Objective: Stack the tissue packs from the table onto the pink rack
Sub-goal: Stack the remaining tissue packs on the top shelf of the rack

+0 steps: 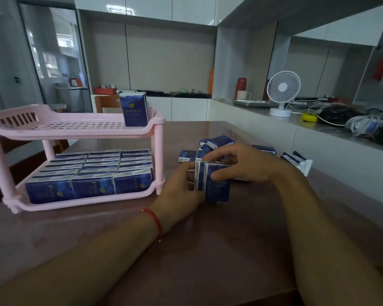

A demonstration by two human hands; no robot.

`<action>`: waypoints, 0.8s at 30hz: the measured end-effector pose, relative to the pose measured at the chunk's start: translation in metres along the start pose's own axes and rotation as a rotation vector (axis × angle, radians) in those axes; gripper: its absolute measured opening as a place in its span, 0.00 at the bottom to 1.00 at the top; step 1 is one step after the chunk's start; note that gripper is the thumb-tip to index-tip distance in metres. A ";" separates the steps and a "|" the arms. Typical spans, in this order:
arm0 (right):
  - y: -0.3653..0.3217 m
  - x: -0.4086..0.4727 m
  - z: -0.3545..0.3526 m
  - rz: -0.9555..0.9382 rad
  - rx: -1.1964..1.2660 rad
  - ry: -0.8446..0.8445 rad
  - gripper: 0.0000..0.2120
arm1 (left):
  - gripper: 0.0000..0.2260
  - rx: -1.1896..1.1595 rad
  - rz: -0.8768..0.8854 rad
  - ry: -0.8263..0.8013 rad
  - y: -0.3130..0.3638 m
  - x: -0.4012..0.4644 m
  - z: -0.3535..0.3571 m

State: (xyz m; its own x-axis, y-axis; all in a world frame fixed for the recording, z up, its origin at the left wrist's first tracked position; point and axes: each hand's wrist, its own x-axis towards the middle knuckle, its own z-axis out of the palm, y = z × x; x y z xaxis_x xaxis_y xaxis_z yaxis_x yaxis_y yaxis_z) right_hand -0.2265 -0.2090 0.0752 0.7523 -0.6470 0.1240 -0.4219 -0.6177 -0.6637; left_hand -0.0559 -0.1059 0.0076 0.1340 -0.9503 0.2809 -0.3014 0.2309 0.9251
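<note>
A two-tier pink rack (75,131) stands at the left of the table. Its lower shelf is packed with several rows of dark blue tissue packs (93,171). One blue pack (134,110) stands upright at the right end of the upper shelf. In the middle of the table both hands grip a small bundle of upright blue packs (215,182). My left hand (179,193) holds its left side, and my right hand (241,164) clasps its top and right side. Behind the hands lies a loose pile of more packs (219,143).
The brown table (208,250) stretches toward me. A white counter on the right carries a small white fan (282,93), a yellow item, cables and a metal tray. More packs (295,159) lie near the table's right edge. A wooden chair stands behind the rack.
</note>
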 end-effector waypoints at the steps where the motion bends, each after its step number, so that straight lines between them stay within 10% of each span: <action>1: 0.000 -0.001 0.001 0.003 -0.018 -0.008 0.23 | 0.26 -0.010 -0.001 0.000 0.001 0.000 0.000; 13: -0.006 0.002 0.012 -0.040 -0.112 -0.047 0.24 | 0.24 0.152 0.057 0.012 -0.003 -0.006 -0.007; 24: -0.003 0.015 0.026 -0.031 0.196 0.493 0.28 | 0.24 0.287 0.184 0.008 0.025 -0.031 -0.027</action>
State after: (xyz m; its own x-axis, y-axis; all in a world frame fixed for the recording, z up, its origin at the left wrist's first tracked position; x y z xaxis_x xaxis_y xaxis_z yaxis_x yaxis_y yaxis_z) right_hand -0.2006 -0.2056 0.0600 0.4161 -0.7923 0.4463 -0.2654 -0.5752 -0.7737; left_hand -0.0420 -0.0648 0.0291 0.0601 -0.8963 0.4394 -0.5745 0.3290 0.7495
